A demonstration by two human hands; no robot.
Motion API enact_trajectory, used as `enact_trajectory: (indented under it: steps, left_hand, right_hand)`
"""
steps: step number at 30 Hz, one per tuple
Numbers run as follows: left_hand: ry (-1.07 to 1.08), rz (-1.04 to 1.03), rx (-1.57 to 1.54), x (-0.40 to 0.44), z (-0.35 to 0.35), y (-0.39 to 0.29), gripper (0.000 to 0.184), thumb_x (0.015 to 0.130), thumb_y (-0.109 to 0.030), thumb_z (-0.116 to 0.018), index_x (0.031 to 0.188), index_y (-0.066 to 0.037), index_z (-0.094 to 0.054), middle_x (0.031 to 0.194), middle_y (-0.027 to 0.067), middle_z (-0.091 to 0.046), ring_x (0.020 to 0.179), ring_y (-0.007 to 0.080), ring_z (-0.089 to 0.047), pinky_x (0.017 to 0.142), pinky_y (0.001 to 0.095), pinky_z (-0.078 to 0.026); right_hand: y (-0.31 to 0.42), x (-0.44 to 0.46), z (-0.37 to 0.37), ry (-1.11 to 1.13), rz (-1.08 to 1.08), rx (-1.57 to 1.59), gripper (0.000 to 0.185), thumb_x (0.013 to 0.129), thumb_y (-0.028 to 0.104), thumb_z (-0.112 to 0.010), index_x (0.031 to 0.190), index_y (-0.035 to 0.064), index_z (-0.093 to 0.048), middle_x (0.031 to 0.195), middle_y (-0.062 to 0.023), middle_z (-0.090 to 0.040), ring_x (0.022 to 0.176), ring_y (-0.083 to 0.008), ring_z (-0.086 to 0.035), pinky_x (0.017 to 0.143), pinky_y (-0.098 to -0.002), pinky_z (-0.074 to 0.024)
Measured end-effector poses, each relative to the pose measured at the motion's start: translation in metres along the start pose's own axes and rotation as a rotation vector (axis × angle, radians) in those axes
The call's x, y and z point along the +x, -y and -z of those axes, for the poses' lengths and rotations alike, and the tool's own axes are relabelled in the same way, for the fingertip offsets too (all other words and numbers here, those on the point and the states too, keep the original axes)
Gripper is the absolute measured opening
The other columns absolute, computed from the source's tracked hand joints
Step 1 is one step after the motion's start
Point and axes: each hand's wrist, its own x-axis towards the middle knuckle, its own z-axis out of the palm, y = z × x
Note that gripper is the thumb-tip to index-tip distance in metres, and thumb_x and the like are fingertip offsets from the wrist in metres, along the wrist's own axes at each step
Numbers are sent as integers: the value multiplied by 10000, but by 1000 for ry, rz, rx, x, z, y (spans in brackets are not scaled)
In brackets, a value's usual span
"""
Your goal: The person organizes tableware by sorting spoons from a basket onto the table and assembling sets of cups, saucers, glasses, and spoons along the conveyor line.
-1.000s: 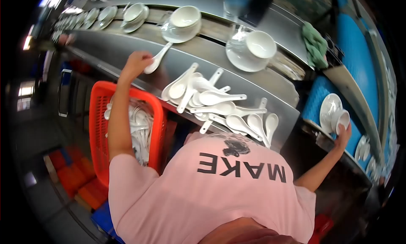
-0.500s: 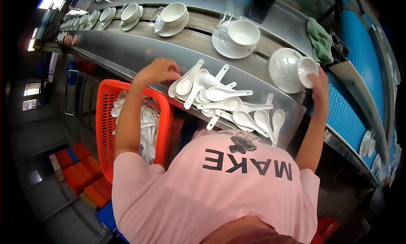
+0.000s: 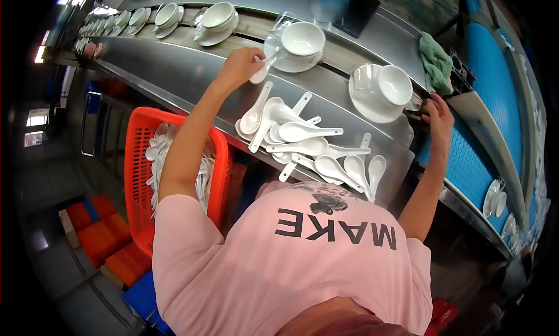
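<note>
My left hand [image 3: 241,68] pinches a white soup spoon [image 3: 259,74] by its handle, close to the near side of a saucer [image 3: 305,65] that bears a white bowl [image 3: 303,39] and a clear glass [image 3: 282,23]. Below it, several white soup spoons [image 3: 308,132] lie in a loose pile on the steel ledge. My right hand [image 3: 438,113] is off to the right with bent fingers apart and nothing visible in them. Beside it, another white bowl [image 3: 395,84] rests on a saucer [image 3: 372,110], with a clear glass [image 3: 365,77] next to the bowl.
A row of set saucers and bowls [image 3: 166,16] runs away to the far left. An orange basket [image 3: 218,179] of spoons stands below the ledge. At the right are a green cloth [image 3: 435,62] and a blue belt [image 3: 466,155]; a dark phone [image 3: 357,13] lies behind.
My left hand has taken a spoon and moved up and right toward a saucer. My right hand has let go of the bowl, now on its saucer. The sets have shifted left in view.
</note>
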Motion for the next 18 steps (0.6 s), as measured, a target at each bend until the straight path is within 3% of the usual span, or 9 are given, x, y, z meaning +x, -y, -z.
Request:
enact_trajectory:
  steps: [3, 4, 8, 9, 10, 11, 13, 16, 18]
  left_hand:
    - [-307, -173, -220, 3, -6, 16, 232, 786, -157, -596, 967, -13, -593, 843, 122, -631, 746, 203, -603, 650, 313, -456]
    - [-232, -85, -67, -4, 4, 14, 245, 794, -145, -593, 1000, -13, -580, 896, 112, -626, 781, 169, -593, 661, 296, -455]
    - [185, -93, 42, -56, 19, -4, 209, 771, -181, -606, 834, 18, -597, 719, 151, -620, 649, 208, -591, 604, 323, -453]
    - [293, -101, 54, -64, 12, 6, 212, 745, -167, -624, 822, 27, -589, 683, 140, -610, 617, 202, -588, 576, 317, -453]
    - [398, 64, -84, -75, 6, -3, 179, 718, -116, -631, 813, 29, -588, 648, 117, -594, 586, 169, -568, 557, 294, -448]
    - [377, 24, 64, -85, -3, -1, 159, 706, -64, -621, 827, 33, -586, 630, 76, -586, 576, 126, -537, 550, 271, -440]
    - [335, 113, -56, -90, -9, -16, 144, 713, -32, -599, 839, 38, -588, 658, 73, -593, 596, 98, -517, 559, 252, -430]
    - [237, 148, -138, -94, -10, -19, 129, 732, -24, -563, 837, 45, -586, 694, 100, -597, 629, 102, -528, 588, 256, -432]
    - [188, 18, -53, -89, -12, -9, 138, 732, -26, -553, 845, 46, -583, 701, 100, -601, 642, 118, -536, 599, 267, -436]
  right_hand:
    - [-42, -9, 78, -272, 38, -42, 291, 825, 125, -562, 1102, 39, -575, 981, -80, -605, 866, -145, -573, 673, -247, -482]
    - [-46, -18, 94, -348, 19, -12, 284, 825, 125, -563, 1096, 40, -577, 979, -78, -605, 863, -140, -572, 671, -247, -482]
    - [-92, -48, 197, -780, 84, -63, 223, 819, 104, -547, 1019, 35, -614, 902, -68, -631, 797, -140, -595, 704, -247, -473]
    - [-114, -53, 231, -929, 172, -277, 224, 782, 80, -538, 979, 30, -631, 869, -86, -644, 789, -152, -604, 736, -261, -470]
    - [-110, -62, 250, -1053, 172, -428, 253, 729, 53, -535, 960, 34, -639, 874, -114, -650, 813, -185, -618, 765, -282, -467]
    - [-117, -73, 263, -1210, 134, -489, 254, 726, 80, -509, 936, 50, -649, 904, -137, -647, 857, -248, -620, 783, -329, -467]
    - [-120, -80, 302, -1391, -4, -706, 282, 733, 140, -493, 960, 63, -641, 950, -163, -632, 911, -320, -594, 822, -375, -449]
    - [-160, -71, 382, -1461, -153, -770, 342, 721, 220, -505, 1001, 65, -625, 991, -186, -613, 937, -361, -571, 839, -396, -435]
    - [-222, -53, 462, -1263, -363, -812, 460, 689, 345, -581, 1032, 40, -606, 1048, -213, -583, 957, -359, -563, 855, -428, -418]
